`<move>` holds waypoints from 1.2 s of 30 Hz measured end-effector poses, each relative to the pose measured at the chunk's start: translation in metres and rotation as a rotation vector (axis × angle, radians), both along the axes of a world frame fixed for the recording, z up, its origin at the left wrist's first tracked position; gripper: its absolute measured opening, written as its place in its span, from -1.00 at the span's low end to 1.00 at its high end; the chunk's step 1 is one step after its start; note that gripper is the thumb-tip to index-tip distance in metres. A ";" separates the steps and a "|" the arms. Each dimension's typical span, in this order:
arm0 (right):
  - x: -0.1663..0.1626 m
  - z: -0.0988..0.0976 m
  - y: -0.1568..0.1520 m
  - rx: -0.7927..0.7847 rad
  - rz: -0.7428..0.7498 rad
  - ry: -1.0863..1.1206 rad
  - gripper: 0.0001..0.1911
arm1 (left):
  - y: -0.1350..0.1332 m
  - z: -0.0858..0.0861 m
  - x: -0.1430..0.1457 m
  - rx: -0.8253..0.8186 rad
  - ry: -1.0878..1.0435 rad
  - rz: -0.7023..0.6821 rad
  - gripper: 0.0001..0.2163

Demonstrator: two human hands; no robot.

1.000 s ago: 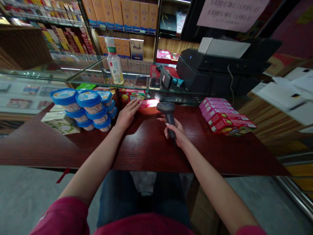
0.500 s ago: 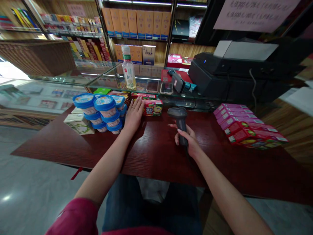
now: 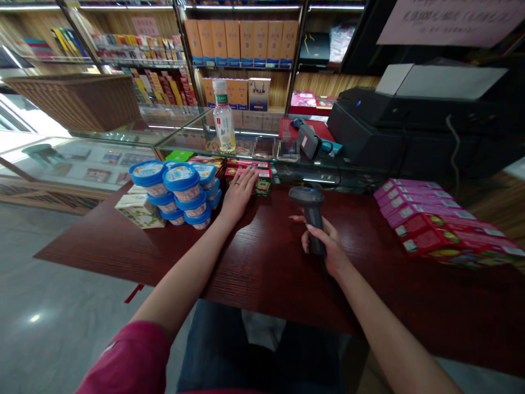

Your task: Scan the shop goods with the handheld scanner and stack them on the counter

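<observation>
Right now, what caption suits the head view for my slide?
Left hand rests on small red carton; right hand grips dark handheld scanner.

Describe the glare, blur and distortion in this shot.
Head view: strip lights streak glare across the glass counter, a bright spot sits on the floor; wide-angle bending bows the shelves at the edges; two small cards on the glass are pixelated; the right hand and barcode scanner are sharp.

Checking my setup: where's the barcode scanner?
Head view, centre: the barcode scanner stands gripped in the right hand above the red counter, right of the blue-lidded tubs.
</observation>
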State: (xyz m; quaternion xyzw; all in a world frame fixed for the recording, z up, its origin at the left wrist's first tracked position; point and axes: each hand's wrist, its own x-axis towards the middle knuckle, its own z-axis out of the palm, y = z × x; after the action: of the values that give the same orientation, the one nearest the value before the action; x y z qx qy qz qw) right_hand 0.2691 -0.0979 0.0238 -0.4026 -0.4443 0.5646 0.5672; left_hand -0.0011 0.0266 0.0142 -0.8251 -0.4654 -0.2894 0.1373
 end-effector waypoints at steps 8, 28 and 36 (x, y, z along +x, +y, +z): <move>0.000 -0.001 0.000 -0.009 -0.006 0.027 -0.53 | 0.024 -0.009 -0.014 -0.008 -0.088 -0.110 -0.38; 0.129 0.018 -0.111 0.238 -0.912 0.099 -0.69 | -0.091 0.037 0.320 0.002 0.048 -0.681 -0.37; 0.168 0.006 -0.157 0.214 -0.998 0.113 -0.61 | -0.094 0.018 0.384 -0.044 0.031 -0.725 -0.54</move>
State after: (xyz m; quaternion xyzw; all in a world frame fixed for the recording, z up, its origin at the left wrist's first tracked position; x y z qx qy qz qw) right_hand 0.4373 -0.2545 0.0296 -0.4742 -0.2219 0.1976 0.8287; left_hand 0.3834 -0.0675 0.0320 -0.9436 -0.1463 -0.2965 0.0152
